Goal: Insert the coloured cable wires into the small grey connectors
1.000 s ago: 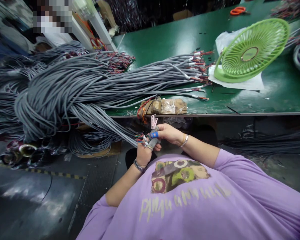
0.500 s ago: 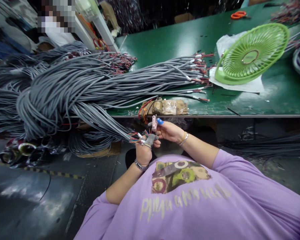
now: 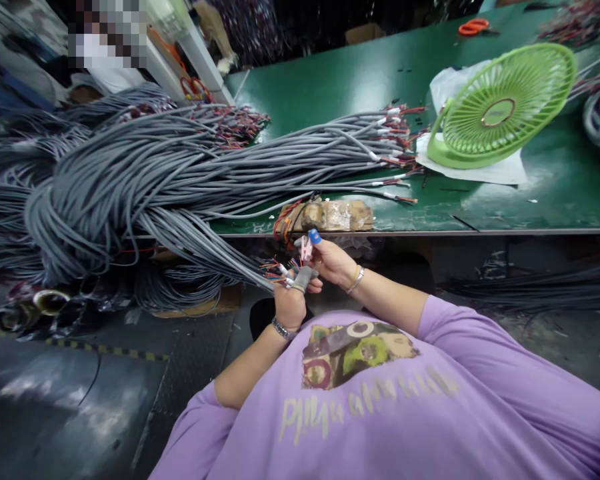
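My left hand (image 3: 291,300), a grey cot on one finger, is closed around the ends of several grey cables (image 3: 215,250) whose coloured wire tips (image 3: 275,270) fan out just past the fingers. My right hand (image 3: 333,261), a blue cot on its forefinger, pinches a small pink tool (image 3: 306,248) right beside those tips. Both hands hover below the edge of the green table (image 3: 530,193), in front of my purple shirt. The cables run up to a big grey bundle (image 3: 145,167) draped over the table's left end.
A green fan (image 3: 503,107) lies on white paper at the right. A taped brown block (image 3: 330,215) sits at the table edge above my hands. Orange scissors (image 3: 473,27) lie at the far side. Another person (image 3: 107,57) works at the upper left. More cable coils hang below left.
My right hand rose with the pink tool away from the wire tips, then came back slightly left. My left hand kept hold of the cable ends.
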`<state>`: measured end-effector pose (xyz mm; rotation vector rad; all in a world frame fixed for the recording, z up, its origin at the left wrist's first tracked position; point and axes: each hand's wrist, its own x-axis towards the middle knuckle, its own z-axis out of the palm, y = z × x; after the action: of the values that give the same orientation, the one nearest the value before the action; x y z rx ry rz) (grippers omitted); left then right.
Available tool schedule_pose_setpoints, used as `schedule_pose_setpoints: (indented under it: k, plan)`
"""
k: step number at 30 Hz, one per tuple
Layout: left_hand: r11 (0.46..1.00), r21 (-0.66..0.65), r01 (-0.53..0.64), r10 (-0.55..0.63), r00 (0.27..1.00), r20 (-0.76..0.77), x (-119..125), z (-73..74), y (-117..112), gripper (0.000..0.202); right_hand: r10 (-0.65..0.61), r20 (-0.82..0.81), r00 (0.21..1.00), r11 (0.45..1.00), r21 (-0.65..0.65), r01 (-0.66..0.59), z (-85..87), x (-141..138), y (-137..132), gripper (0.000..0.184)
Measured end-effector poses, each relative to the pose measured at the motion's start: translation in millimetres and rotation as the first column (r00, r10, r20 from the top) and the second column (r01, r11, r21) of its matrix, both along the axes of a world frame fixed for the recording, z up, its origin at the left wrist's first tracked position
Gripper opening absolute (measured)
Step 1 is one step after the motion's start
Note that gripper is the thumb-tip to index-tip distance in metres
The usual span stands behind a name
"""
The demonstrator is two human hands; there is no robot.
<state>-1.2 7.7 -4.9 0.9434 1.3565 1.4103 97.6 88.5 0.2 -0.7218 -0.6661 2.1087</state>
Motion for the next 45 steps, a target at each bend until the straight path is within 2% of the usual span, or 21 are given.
schedule_pose_setpoints:
  k: [4,9,13,15,21,26,31,33,37,40,45]
  plan:
    - [1.000,-0.010,0.007,-0.007,1.000,-0.020,-0.3,0.1,-0.9,0.029,-0.048,-0.047,0.998,0.998,-0.050,0.045,-2.0,-2.1,-1.6,0.059]
    - [0.999,0.041,0.009,-0.008,1.000,-0.006,-5.0,-0.2,-7.2,0.026,0.032,-0.123,0.992,0.993,-0.109,-0.045,-6.9,8.4,-5.3,0.057]
    - [0.997,0.081,-0.008,0.010,1.000,-0.025,-9.1,-1.9,-12.2,0.026,0.179,-0.129,0.975,0.983,-0.008,-0.182,-19.2,24.7,-12.9,0.046]
    - [0.996,0.084,-0.014,0.018,0.999,-0.048,-10.0,-2.5,-13.0,0.027,0.213,-0.098,0.972,0.976,0.072,-0.206,-24.0,29.2,-18.3,0.044]
    - [0.998,0.062,0.032,-0.024,0.993,-0.116,-12.1,-3.9,-14.9,0.031,0.092,0.037,0.995,0.968,0.232,-0.098,-18.6,26.0,-30.3,0.040]
    - [0.988,0.048,0.149,-0.142,0.982,-0.127,-16.1,-5.2,-18.6,0.030,0.112,0.042,0.993,0.965,0.234,-0.119,-14.5,21.6,-32.9,0.039]
    - [0.995,0.083,0.055,-0.053,0.998,-0.026,-16.7,-6.5,-17.5,0.027,0.101,0.054,0.993,0.986,0.126,-0.107,-13.7,24.7,-28.9,0.039]
    - [0.996,0.089,0.028,-0.028,1.000,0.000,-16.1,-7.2,-16.2,0.027,0.146,0.026,0.989,0.983,0.106,-0.148,-12.0,26.8,-28.6,0.038]
    - [0.996,0.079,0.034,-0.032,0.999,-0.035,-15.1,-8.8,-14.6,0.030,0.231,0.004,0.973,0.951,0.210,-0.227,-8.6,26.2,-31.9,0.038]
    - [0.997,0.063,0.036,-0.032,0.997,-0.073,-15.0,-9.6,-14.7,0.032,0.185,0.034,0.982,0.949,0.255,-0.188,-8.6,23.2,-33.7,0.038]
    - [0.998,0.041,0.040,-0.037,0.996,-0.081,-15.6,-10.7,-14.7,0.033,0.093,0.103,0.990,0.959,0.259,-0.117,-10.6,22.2,-31.8,0.037]
